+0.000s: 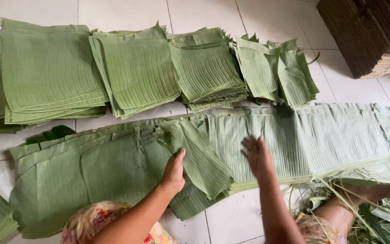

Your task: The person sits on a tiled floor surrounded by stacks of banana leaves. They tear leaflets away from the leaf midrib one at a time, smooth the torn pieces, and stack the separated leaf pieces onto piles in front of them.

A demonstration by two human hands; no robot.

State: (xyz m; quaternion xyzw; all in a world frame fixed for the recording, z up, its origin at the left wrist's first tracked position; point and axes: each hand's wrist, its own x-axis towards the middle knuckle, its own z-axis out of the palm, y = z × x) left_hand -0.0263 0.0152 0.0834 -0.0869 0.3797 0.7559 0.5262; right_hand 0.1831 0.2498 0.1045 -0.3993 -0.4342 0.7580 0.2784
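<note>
From the head camera, the surface is a floor (231, 221) of pale square tiles with thin dark grout lines; no walls show. A long layered sheet of banana leaf (321, 135) lies across the floor from left to right, its ribs running crosswise.

The left hand (174, 171) is closed on the edge of a folded stack of leaf pieces (201, 158), which lies tilted on top of the long leaf near the middle. The right hand (257, 156) hangs open just above the long leaf, fingers spread, gripping nothing; it is blurred.

Behind the long leaf, a row of cut leaf stacks (136, 72) sits side by side, the larger squares at the left and the smaller, more ragged ones at the right. A dark brown stack of layered material (366, 31) fills the upper right corner. At the lower right lie loose strips and leaf ribs (375, 217), with a bare foot (375, 192) among them.

The brown stack, the leftmost leaf pile and another pile at the lower left corner are cut off by the frame. Patterned cloth (91, 221) over the knee hides part of the floor below.
</note>
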